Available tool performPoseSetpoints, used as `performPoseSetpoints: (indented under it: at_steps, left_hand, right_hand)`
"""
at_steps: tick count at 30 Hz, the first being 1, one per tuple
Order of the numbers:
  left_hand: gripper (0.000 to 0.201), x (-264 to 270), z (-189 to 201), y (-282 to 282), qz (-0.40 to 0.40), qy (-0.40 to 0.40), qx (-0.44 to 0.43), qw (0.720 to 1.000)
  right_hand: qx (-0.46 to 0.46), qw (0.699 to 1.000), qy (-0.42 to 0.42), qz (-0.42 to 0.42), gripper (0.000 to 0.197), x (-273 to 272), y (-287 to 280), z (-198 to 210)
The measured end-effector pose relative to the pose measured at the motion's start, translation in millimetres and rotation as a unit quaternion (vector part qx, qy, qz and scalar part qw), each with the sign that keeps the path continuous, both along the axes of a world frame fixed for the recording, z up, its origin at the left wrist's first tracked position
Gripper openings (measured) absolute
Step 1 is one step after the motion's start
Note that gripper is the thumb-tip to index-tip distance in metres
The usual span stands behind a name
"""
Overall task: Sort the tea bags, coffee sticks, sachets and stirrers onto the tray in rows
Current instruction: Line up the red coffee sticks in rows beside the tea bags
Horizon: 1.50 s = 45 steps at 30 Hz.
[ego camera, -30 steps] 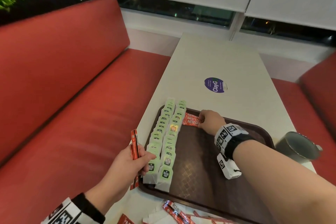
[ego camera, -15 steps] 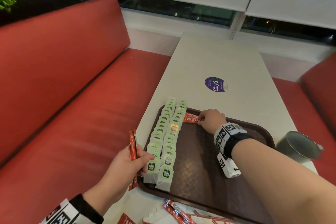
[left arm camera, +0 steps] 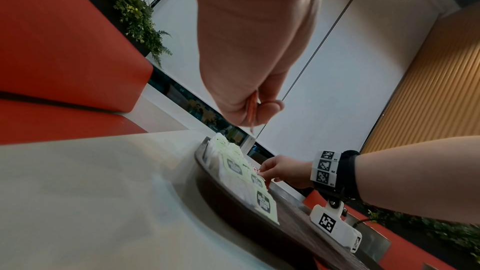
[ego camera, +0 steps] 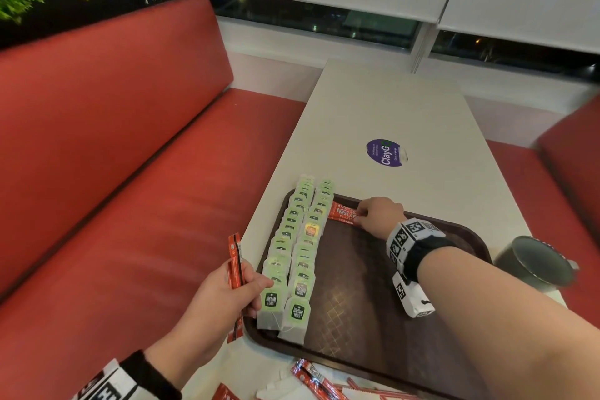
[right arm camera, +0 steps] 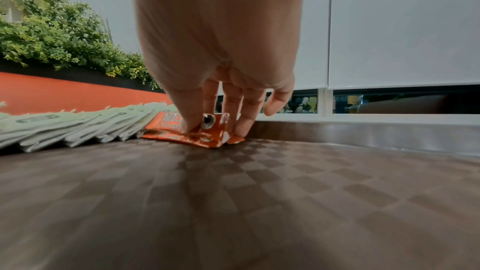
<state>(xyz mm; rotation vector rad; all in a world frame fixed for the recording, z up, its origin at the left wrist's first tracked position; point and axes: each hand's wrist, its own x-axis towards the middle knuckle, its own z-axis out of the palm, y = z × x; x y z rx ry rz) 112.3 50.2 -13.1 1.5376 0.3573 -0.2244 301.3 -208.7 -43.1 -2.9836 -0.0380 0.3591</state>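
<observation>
A brown tray (ego camera: 357, 302) lies on the white table with two rows of green-labelled tea bags (ego camera: 302, 250) along its left side. My right hand (ego camera: 378, 214) pinches a red Nescafe coffee sachet (ego camera: 342, 213) at the tray's far rim, just right of the tea bags. In the right wrist view the thumb and fingers (right arm camera: 187, 118) hold the sachet (right arm camera: 182, 134) down on the tray floor (right arm camera: 259, 192) beside the tea bags (right arm camera: 78, 126). My left hand (ego camera: 227, 289) grips a few red coffee sticks (ego camera: 235, 256) upright, off the tray's left edge.
A dark metal cup (ego camera: 535, 261) stands right of the tray. Loose red sticks and white sachets (ego camera: 311, 380) lie on the table at the tray's near edge. A purple sticker (ego camera: 384, 153) marks the table farther away. A red bench (ego camera: 130, 204) runs along the left.
My right hand has slid the red sachet a little farther toward the tray's far rim. The left hand with its sticks has hardly moved.
</observation>
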Motion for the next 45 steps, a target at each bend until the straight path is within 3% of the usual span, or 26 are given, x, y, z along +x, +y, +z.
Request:
performPoseSetpoints:
  at_steps: [3,9,14,26,33,38,43,45]
  left_hand:
    - [0.026,0.1,0.4,-0.5,0.0,-0.002,0.005,1.0]
    - [0.026,-0.5,0.6,0.4,0.007,0.002,-0.001,1.0]
    - [0.025,-0.6,1.2,0.0,0.014,-0.001,-0.004,1.0]
    - [0.028,-0.4,-0.4,3.3,0.006,-0.007,0.008,1.0]
    - [0.027,-1.9,2.6,4.4,0.006,0.002,0.001,1.0]
    - [0.017,1.4,1.8,3.1,0.012,0.053,-0.082,0.995]
    - [0.01,7.7,8.9,3.0,0.03,0.118,-0.235,0.964]
    - [0.015,8.5,14.1,2.9,0.027,0.123,-0.266,0.956]
  right_hand:
    - [0.022,0.999,0.007,-0.026,0.02,1.9,1.8,0.0]
    - [0.074,0.995,0.012,-0.069,0.044,5.6,3.2,-5.7]
    - [0.066,0.994,-0.028,-0.078,0.038,6.0,4.8,-7.0]
    - [0.035,0.997,-0.054,-0.034,0.021,9.2,13.7,-5.9]
    - [-0.044,0.993,-0.1,0.041,0.022,10.6,14.9,-8.4]
    - [-0.056,0.991,-0.112,0.048,0.026,9.3,11.8,-7.4]
    - [-0.045,0.991,-0.117,0.04,0.027,5.8,6.9,-4.0]
    - [-0.031,0.992,-0.118,0.038,0.028,3.7,6.4,-2.2]
